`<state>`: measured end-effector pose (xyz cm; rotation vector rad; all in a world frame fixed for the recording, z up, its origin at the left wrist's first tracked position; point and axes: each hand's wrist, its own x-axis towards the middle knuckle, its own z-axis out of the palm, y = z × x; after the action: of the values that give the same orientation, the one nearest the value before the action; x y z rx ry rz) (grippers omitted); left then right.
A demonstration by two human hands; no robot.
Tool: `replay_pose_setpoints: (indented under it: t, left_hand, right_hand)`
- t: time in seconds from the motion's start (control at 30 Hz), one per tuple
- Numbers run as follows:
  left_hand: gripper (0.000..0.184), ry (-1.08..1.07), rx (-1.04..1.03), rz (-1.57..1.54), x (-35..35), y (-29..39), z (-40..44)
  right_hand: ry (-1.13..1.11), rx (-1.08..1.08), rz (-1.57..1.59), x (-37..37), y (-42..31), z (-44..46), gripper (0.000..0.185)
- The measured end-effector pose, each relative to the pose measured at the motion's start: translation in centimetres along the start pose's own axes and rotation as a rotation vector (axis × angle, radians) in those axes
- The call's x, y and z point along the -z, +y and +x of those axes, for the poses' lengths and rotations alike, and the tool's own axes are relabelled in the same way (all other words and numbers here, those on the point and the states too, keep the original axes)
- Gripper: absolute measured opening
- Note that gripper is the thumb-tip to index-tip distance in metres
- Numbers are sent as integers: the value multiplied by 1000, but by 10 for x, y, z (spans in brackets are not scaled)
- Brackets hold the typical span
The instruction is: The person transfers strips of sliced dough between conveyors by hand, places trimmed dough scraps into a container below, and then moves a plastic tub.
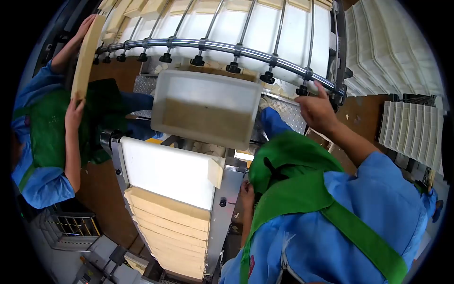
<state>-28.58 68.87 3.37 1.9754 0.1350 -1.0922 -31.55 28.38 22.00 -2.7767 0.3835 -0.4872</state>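
My right hand point(318, 110) is raised beside the right end of the metal bar point(222, 46), close to a black knob point(302, 91). Its thumb and index finger are spread apart, with nothing visible between them. Low beside the conveyor's right corner is my left hand point(246, 193), its fingers curled and partly hidden by the green apron point(293, 196); what it may hold cannot be made out. A row of pale yellow slabs point(172, 232) lies on the white conveyor belt point(163, 173), and one smaller piece point(215, 173) leans at its right edge.
A greyish plastic bin point(206, 102) sits between the two conveyors. At the left, a co-worker in a green apron point(49, 125) holds a long pale block point(88, 57) with both hands. White ribbed racks point(395, 47) stand at the right. Scraps lie on the floor.
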Motion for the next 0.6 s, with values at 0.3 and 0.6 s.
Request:
replay_pose_setpoints:
  t: [0.3, 0.6]
  left_hand:
    - [35, -77, 14, -8, 4, -60, 17]
    - [34, -46, 97, 59, 25, -78, -15]
  right_hand:
    - [167, -350, -348, 47, 38, -1, 37]
    - [205, -375, -77, 44, 40, -11, 32]
